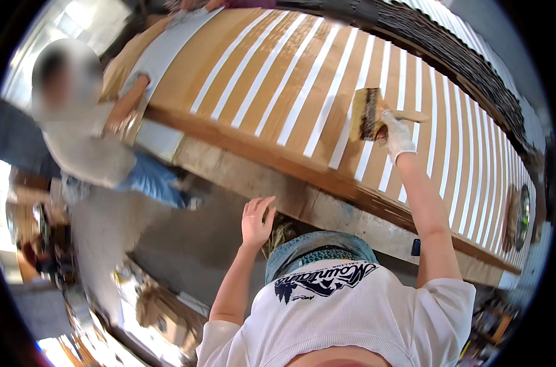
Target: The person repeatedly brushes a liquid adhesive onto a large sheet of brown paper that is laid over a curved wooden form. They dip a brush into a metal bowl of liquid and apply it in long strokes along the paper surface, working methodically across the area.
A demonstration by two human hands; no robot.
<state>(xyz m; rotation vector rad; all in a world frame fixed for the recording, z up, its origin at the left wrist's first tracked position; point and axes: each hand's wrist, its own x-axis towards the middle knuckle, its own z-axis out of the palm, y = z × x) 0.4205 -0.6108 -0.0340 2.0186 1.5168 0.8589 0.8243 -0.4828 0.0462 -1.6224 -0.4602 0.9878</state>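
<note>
And here's the wide brush (368,115), out over the brown striped sheet (198,68) that covers the long table (330,180), and it's the gloved right hand (398,137) that has it! Those right fingers are wrapped round the root of the wooden handle (414,116), pinching it where it meets the head. Look at the line of it: the bristle head sits just to the left of the fingers, its long side running away from the body, roughly along the white strips (327,88), while the handle cuts across them, its free end poking out to the right beyond the glove. Are the bristles down on the sheet? From up here I can't tell. The bare left hand (256,227), meanwhile, hangs off the near edge, holding nothing, its thumb apart and its fingers loosely curved, well apart from the brush, which lies up and to its right. No contest, then: the right hand is the nearer one. Over at the far left end, a co-worker's hand (142,82) rests at the edge of a pale sheet (168,55).
</note>
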